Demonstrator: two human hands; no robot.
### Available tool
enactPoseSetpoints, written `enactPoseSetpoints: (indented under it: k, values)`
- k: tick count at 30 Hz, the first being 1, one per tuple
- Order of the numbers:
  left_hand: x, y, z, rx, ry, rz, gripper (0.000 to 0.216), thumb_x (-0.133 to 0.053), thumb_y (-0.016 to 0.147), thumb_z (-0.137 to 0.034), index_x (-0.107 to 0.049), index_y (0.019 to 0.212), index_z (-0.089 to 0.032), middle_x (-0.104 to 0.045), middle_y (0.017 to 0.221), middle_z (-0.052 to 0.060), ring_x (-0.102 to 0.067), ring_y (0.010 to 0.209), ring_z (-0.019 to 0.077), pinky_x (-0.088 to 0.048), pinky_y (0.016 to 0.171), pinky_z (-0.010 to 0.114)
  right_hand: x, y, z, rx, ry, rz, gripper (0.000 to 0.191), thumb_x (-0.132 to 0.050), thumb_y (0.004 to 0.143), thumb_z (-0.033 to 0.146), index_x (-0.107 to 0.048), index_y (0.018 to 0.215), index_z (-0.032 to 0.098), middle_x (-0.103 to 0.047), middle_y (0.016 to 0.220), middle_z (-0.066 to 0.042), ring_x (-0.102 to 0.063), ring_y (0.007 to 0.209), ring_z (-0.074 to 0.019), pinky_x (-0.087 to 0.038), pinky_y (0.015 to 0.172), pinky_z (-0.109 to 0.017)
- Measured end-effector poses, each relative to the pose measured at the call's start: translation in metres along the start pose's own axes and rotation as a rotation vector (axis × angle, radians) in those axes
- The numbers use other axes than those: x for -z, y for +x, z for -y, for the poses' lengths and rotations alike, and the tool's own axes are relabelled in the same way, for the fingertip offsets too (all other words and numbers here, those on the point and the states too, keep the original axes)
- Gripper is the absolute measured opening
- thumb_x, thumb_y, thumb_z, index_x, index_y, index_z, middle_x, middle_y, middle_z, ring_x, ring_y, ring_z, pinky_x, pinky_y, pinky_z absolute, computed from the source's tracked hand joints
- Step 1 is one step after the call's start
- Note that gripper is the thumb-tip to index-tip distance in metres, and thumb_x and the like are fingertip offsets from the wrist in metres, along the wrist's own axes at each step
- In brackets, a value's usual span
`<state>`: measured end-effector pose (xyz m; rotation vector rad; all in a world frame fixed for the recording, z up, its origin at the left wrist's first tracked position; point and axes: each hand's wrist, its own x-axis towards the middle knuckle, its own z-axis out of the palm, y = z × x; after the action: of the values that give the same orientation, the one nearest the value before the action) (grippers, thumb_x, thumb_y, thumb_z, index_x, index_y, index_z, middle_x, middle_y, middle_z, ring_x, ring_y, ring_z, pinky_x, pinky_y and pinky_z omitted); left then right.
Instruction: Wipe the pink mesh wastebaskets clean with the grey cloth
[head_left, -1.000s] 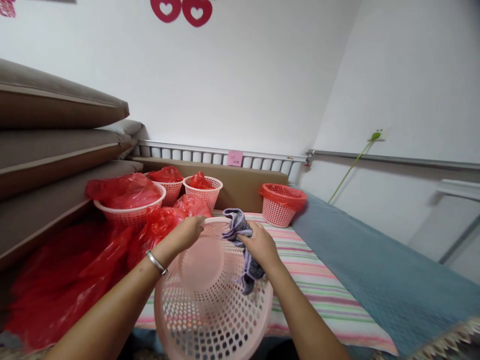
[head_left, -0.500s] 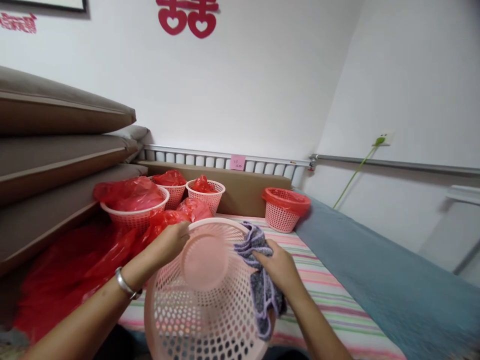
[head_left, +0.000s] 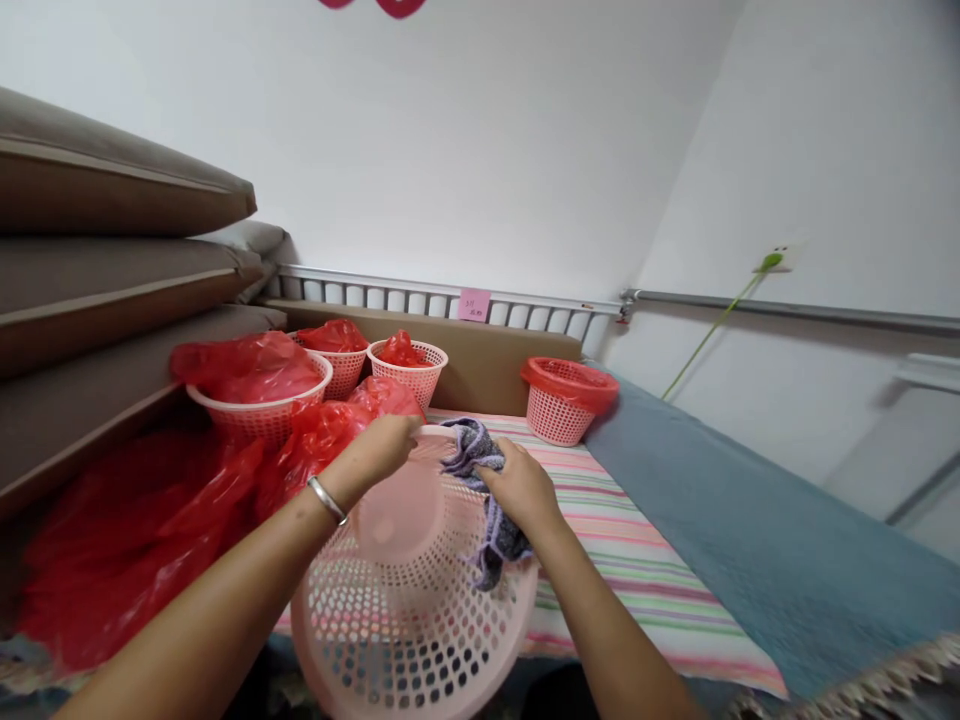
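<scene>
A large pink perforated plastic basket (head_left: pixel 420 640) is tilted in front of me, its opening turned toward my body. My left hand (head_left: pixel 386 445), with a silver bangle at the wrist, is closed on the basket's far rim. My right hand (head_left: pixel 525 490) grips a bunched grey cloth with purple edging (head_left: pixel 472 450) against the rim, just right of my left hand. Part of the cloth hangs down over the basket's right inner side. The fingertips of both hands are partly hidden.
Red plastic bags (head_left: pixel 135 540) lie at the left beside several pink baskets, such as one with red plastic inside (head_left: pixel 259 415). A red-lined basket (head_left: pixel 562 410) stands at the back right on a striped cloth (head_left: pixel 645 560). Stacked cushions (head_left: pixel 112 270) rise at the left.
My left hand has moved right along the rim, closer to my right hand. The cloth and right hand have shifted left and slightly up. The camera view has tilted down.
</scene>
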<state>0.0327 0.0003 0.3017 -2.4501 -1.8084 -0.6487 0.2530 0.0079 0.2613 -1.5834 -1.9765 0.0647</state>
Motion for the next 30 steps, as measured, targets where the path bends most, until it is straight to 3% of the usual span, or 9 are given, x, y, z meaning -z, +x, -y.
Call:
enactPoseSetpoints:
  k: [5,9,12,16,20,25,30]
  values:
    - [0.001,-0.008,0.021,0.138,0.025,-0.033,0.012,-0.048,0.082,-0.021,-0.059,0.082,-0.016,-0.068,0.078,0.009,-0.063,0.072,0.0199,-0.040,0.062,0.026,-0.022,-0.021,-0.028,-0.232,0.084,0.058,0.028,-0.052,0.078,0.042,-0.055,0.098,0.023,-0.065,0.092,-0.005,-0.060,0.085,-0.0207,-0.037,0.065,-0.026]
    - [-0.001,-0.021,0.019,0.181,0.021,-0.045,0.011,-0.048,0.082,-0.021,-0.058,0.084,-0.017,-0.069,0.080,0.009,-0.064,0.074,0.0201,-0.039,0.061,0.025,-0.038,-0.052,-0.041,-0.275,0.192,0.010,0.026,-0.049,0.079,0.041,-0.054,0.096,0.022,-0.066,0.091,-0.005,-0.061,0.086,-0.0210,-0.040,0.069,-0.026]
    - [0.004,-0.034,0.013,0.191,0.029,-0.053,0.013,-0.046,0.082,-0.018,-0.058,0.087,-0.016,-0.069,0.078,0.010,-0.064,0.071,0.0206,-0.038,0.058,0.025,-0.032,-0.062,-0.044,-0.275,0.250,0.027,0.021,-0.050,0.077,0.037,-0.055,0.091,0.022,-0.067,0.088,-0.004,-0.061,0.083,-0.0205,-0.042,0.069,-0.026]
    - [0.022,-0.041,0.006,0.156,0.052,-0.051,0.017,-0.043,0.083,-0.019,-0.059,0.084,-0.015,-0.069,0.077,0.010,-0.063,0.068,0.0203,-0.038,0.057,0.026,0.007,-0.049,-0.031,-0.197,0.226,0.071,0.023,-0.054,0.075,0.035,-0.057,0.094,0.023,-0.067,0.091,-0.003,-0.061,0.085,-0.0205,-0.041,0.069,-0.026]
    - [0.028,-0.026,-0.005,0.044,0.065,0.015,0.015,-0.049,0.080,-0.022,-0.063,0.078,-0.016,-0.069,0.074,0.007,-0.061,0.065,0.0183,-0.039,0.058,0.025,0.039,-0.022,0.004,-0.011,0.062,0.094,0.027,-0.057,0.072,0.033,-0.058,0.097,0.025,-0.066,0.095,-0.002,-0.060,0.087,-0.0207,-0.037,0.067,-0.026]
    - [0.010,0.003,-0.014,-0.007,0.077,0.041,0.018,-0.053,0.079,-0.023,-0.066,0.088,-0.017,-0.071,0.084,0.009,-0.064,0.073,0.0209,-0.041,0.063,0.027,0.026,0.002,0.031,0.059,-0.121,0.055,0.027,-0.055,0.072,0.028,-0.056,0.099,0.023,-0.064,0.100,-0.005,-0.058,0.091,-0.0219,-0.035,0.066,-0.027]
    - [0.005,0.011,0.000,0.025,0.072,0.030,0.018,-0.053,0.080,-0.026,-0.067,0.087,-0.016,-0.071,0.080,0.010,-0.064,0.075,0.0226,-0.042,0.065,0.029,0.010,0.009,0.021,0.024,-0.100,0.042,0.032,-0.054,0.075,0.033,-0.054,0.106,0.025,-0.062,0.105,-0.005,-0.056,0.096,-0.0215,-0.035,0.069,-0.027]
